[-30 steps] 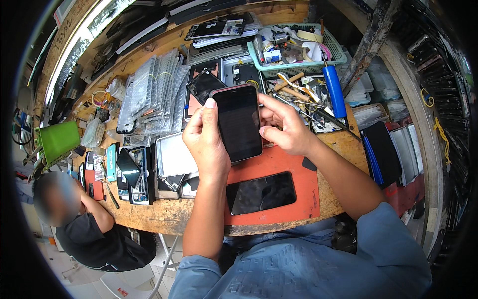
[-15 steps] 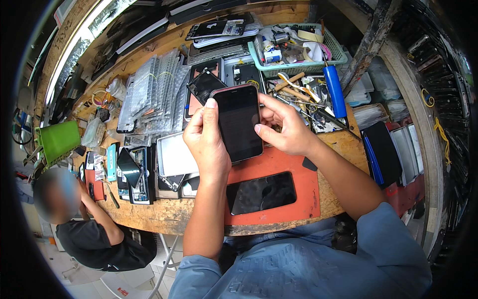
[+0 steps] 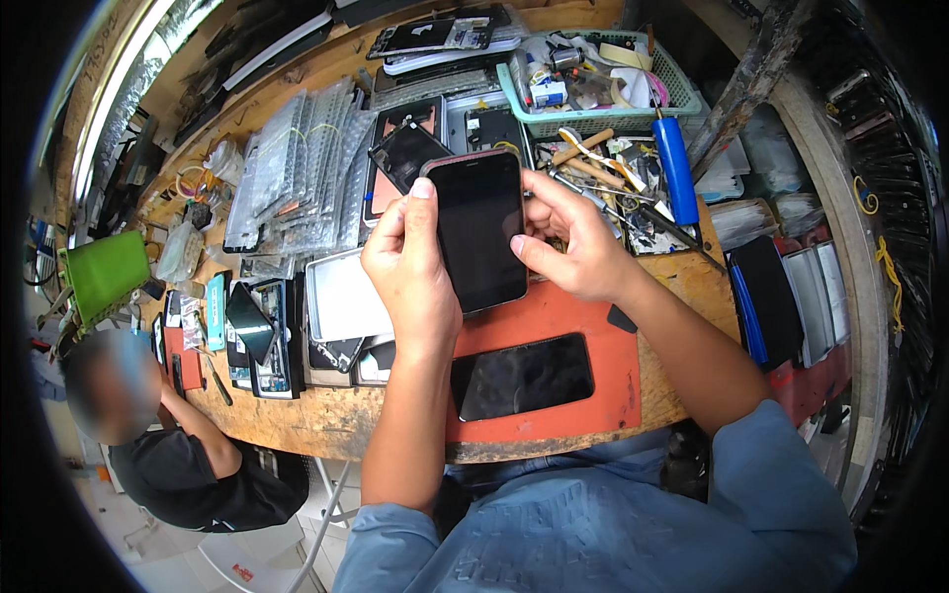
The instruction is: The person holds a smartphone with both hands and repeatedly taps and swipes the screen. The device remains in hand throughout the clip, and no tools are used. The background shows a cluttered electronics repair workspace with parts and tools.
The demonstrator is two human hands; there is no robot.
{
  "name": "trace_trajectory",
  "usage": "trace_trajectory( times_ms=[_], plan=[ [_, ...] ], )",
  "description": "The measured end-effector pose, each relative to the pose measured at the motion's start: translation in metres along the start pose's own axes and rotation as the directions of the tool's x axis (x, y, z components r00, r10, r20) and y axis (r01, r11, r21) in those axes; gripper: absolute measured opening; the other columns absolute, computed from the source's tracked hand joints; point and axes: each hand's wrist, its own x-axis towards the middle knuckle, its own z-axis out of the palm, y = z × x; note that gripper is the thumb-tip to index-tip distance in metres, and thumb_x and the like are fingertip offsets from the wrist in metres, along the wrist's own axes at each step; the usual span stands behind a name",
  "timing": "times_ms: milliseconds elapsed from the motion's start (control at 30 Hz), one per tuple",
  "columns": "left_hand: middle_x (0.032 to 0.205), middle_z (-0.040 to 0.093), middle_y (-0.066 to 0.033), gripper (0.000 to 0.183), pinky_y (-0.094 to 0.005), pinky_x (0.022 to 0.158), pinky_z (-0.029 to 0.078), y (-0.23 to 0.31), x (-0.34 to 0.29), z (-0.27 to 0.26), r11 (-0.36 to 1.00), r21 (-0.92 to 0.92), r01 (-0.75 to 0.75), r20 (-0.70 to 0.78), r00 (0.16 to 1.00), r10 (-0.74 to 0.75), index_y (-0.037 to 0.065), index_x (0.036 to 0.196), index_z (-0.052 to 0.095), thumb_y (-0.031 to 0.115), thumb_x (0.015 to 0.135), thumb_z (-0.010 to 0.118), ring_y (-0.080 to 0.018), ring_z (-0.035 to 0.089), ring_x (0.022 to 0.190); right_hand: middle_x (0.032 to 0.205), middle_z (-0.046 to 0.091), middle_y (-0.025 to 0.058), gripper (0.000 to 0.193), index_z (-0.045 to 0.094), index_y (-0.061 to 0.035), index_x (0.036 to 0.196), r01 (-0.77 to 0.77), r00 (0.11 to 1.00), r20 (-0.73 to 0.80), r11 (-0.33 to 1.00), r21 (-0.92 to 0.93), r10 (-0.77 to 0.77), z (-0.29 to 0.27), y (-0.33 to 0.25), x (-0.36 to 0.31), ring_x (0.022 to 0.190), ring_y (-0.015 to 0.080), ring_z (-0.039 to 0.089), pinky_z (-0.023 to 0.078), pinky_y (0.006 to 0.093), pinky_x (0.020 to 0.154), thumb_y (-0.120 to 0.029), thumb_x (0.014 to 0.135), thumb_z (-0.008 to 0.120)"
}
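Note:
Above the workbench I hold a smartphone [image 3: 481, 232] upright, its dark screen turned toward me. My left hand [image 3: 413, 262] is closed round its left side, with the thumb along the upper edge. At the right side, my right hand [image 3: 578, 242] grips the edge between thumb and fingers; some fingertips are hidden behind the phone. Below it, a second smartphone [image 3: 524, 378] with a black, smudged screen lies flat on an orange work mat [image 3: 603, 410]. Just behind the held phone rests a loose dark phone screen [image 3: 407, 153].
Bubble-wrapped stacks [image 3: 297, 168] cover the bench's back left. A green basket [image 3: 593, 127] of odds and ends stands at the back right, beside loose hand tools and a blue cylinder [image 3: 675, 170]. White tray [image 3: 346, 301] lies left. Another person [image 3: 188, 465] sits at far left.
The held phone has shifted very slightly to the right, along with my right hand. Both hands keep their grip, and the view has tilted a little.

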Motion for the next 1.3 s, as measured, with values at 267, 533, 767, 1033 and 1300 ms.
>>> trace_trajectory(
  times_ms=[267,533,767,1033,1300],
  plan=[
    [0.081,0.065,0.0021,0.025,-0.0192,0.066,0.044,-0.001,0.000,-0.001,0.999,-0.006,0.032,-0.016,0.999,-0.032,0.002,0.088,0.069,0.023,0.102,0.065,-0.0025,0.054,0.072,0.099,0.065,0.0064,0.070,0.033,0.0039,0.151,-0.013,0.998,0.062,1.000,0.025,0.011,-0.002,-0.009,0.000,0.086,0.0093,0.060,0.048,0.0251,0.078,0.007,0.084,0.052],
    [0.088,0.069,-0.0021,0.024,-0.0214,0.068,0.050,0.001,0.001,-0.003,0.999,-0.019,0.033,0.021,0.999,-0.033,0.001,0.091,0.069,0.021,0.103,0.062,-0.0056,0.060,0.076,0.103,0.068,0.0074,0.071,0.032,0.0026,0.153,-0.016,0.999,0.050,1.000,0.006,0.015,-0.002,-0.004,-0.001,0.089,0.0096,0.062,0.048,0.0256,0.080,0.007,0.084,0.051],
    [0.094,0.071,-0.0050,0.023,-0.0238,0.073,0.055,-0.004,0.003,-0.008,1.000,-0.029,0.001,0.055,0.998,0.000,0.001,0.096,0.070,0.021,0.103,0.060,-0.0085,0.066,0.080,0.102,0.067,0.0069,0.069,0.032,0.0031,0.153,-0.027,0.999,0.040,0.999,0.017,0.026,-0.002,-0.006,-0.001,0.085,0.0094,0.061,0.049,0.0256,0.078,0.005,0.087,0.053],
    [0.085,0.067,-0.0002,0.024,-0.0199,0.067,0.047,-0.001,0.001,-0.004,0.999,-0.038,0.005,0.024,1.000,-0.004,0.001,0.090,0.070,0.021,0.103,0.063,-0.0036,0.057,0.074,0.100,0.067,0.0062,0.065,0.033,0.0046,0.151,-0.010,0.999,0.048,1.000,-0.015,0.010,-0.001,-0.011,0.000,0.087,0.0090,0.061,0.049,0.0261,0.079,0.003,0.090,0.056],
    [0.086,0.067,-0.0002,0.024,-0.0198,0.068,0.047,0.000,0.000,-0.001,0.999,-0.031,0.007,0.017,1.000,-0.007,0.001,0.091,0.070,0.021,0.102,0.064,-0.0038,0.057,0.075,0.099,0.067,0.0060,0.064,0.034,0.0047,0.151,-0.032,0.999,0.031,0.999,0.014,0.031,-0.001,-0.012,0.000,0.087,0.0090,0.061,0.049,0.0260,0.079,0.003,0.092,0.056]
  ],
)
